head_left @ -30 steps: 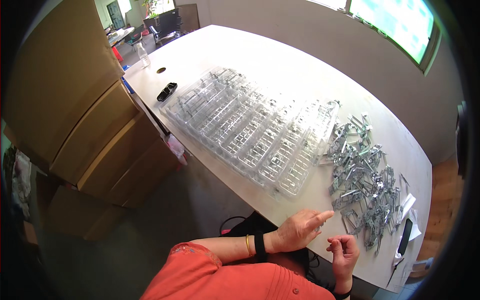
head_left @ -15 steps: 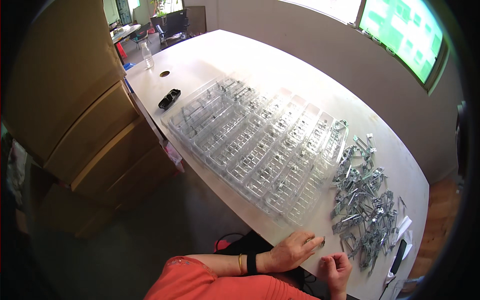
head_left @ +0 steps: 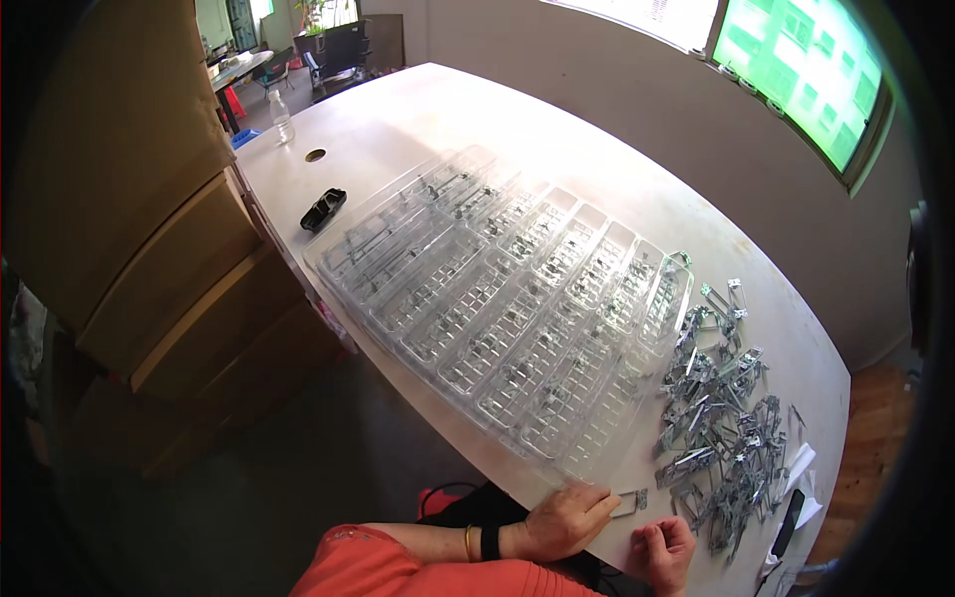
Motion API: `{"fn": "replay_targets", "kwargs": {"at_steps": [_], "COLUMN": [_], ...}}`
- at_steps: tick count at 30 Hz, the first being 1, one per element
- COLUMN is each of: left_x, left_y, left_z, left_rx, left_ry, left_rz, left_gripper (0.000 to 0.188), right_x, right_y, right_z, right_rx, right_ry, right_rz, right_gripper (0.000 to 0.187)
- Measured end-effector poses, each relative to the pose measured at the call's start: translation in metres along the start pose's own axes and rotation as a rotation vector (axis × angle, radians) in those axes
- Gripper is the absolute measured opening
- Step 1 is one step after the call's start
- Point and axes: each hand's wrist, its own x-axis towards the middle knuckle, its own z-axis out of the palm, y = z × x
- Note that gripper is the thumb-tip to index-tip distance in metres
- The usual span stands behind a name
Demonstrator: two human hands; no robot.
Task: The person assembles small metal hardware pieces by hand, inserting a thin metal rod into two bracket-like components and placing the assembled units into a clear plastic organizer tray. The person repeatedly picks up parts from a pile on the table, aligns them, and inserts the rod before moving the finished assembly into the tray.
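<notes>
My left hand (head_left: 569, 519) is at the near edge of the table, its fingers closed on one end of a small U-shaped metal bracket (head_left: 639, 498) that sticks out to the right. Close by on the right, my right hand (head_left: 665, 553) is curled with thumb and fingertips together; whatever it may hold is hidden. To the right of both hands lies a loose heap of similar metal brackets (head_left: 731, 448). Ahead of my left hand spreads a clear plastic tray (head_left: 582, 453) with long compartments, many of them holding small metal parts.
The white table (head_left: 438, 109) carries a black plastic object (head_left: 323, 209) and a clear bottle (head_left: 282, 117) at the far left. A black-handled tool (head_left: 791, 522) and white paper (head_left: 808, 497) lie by the right edge. Cardboard boxes (head_left: 149, 298) stand along the left side.
My left hand has moved slightly left and down, and the bracket in its fingers now shows much more. My right hand has dropped slightly and stays curled. The view has shifted a little.
</notes>
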Motion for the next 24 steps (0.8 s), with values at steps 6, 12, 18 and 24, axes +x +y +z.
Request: {"fn": "replay_targets", "kwargs": {"at_steps": [6,12,18,24], "left_x": [-0.002,0.001,-0.003,-0.005], "left_y": [-0.001,-0.002,-0.004,0.003], "left_z": [0.0,-0.003,-0.004,-0.009], "left_rx": [-0.032,-0.044,-0.003,0.126], "left_ry": [-0.025,-0.089,-0.097,-0.178], "left_rz": [-0.016,0.0,0.067,0.037], "left_gripper": [0.035,0.033,0.036,0.037], "right_x": [0.007,0.008,0.004,0.008], "right_y": [0.003,0.005,0.002,0.026], "right_z": [-0.002,-0.002,-0.002,-0.013], "right_rx": [0.042,0.043,0.086,0.088], "right_ry": [-0.016,-0.004,-0.001,0.005], "right_rz": [0.03,-0.023,0.017,-0.064], "right_gripper": [0.013,0.015,0.014,0.012]}}
